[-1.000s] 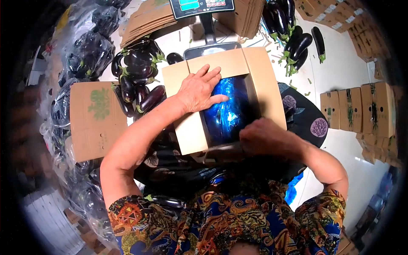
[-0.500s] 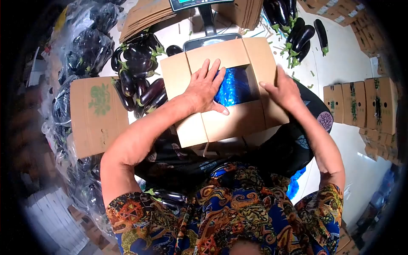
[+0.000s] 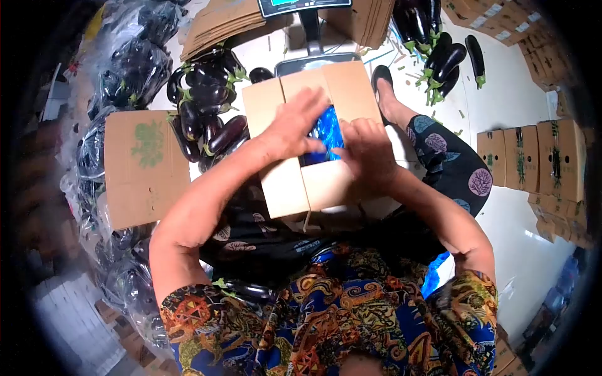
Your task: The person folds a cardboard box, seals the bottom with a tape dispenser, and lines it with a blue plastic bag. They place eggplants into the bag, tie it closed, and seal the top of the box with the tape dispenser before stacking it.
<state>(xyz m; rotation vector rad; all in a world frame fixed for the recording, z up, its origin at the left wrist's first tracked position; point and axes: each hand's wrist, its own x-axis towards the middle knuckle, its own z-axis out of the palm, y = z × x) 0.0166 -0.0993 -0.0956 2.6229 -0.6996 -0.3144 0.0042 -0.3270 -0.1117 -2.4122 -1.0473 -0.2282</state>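
A cardboard box [image 3: 332, 185] stands between my legs with its top flaps partly folded in. Through the gap in the middle, blue plastic film [image 3: 327, 133] shows; what lies under it is hidden. My left hand [image 3: 291, 128] lies over the left flap, open, its fingers stretched out and slightly blurred. On the right side, my right hand [image 3: 369, 150] presses palm down on the right flap, fingers a little bent and thumb near the blue film. Both hands are close together across the gap.
A scale [image 3: 310, 31] stands behind the box, beside stacked flat cardboard [image 3: 219, 28]. Eggplants [image 3: 207, 88] lie on the left, more eggplants [image 3: 448, 59] at the back right. A cardboard piece [image 3: 147, 169] is at left, closed boxes [image 3: 523, 156] at right.
My right hand has moved left from the box's right edge, and the right flap has folded inward, narrowing the gap. My left hand has shifted slightly and stays on the left flap.
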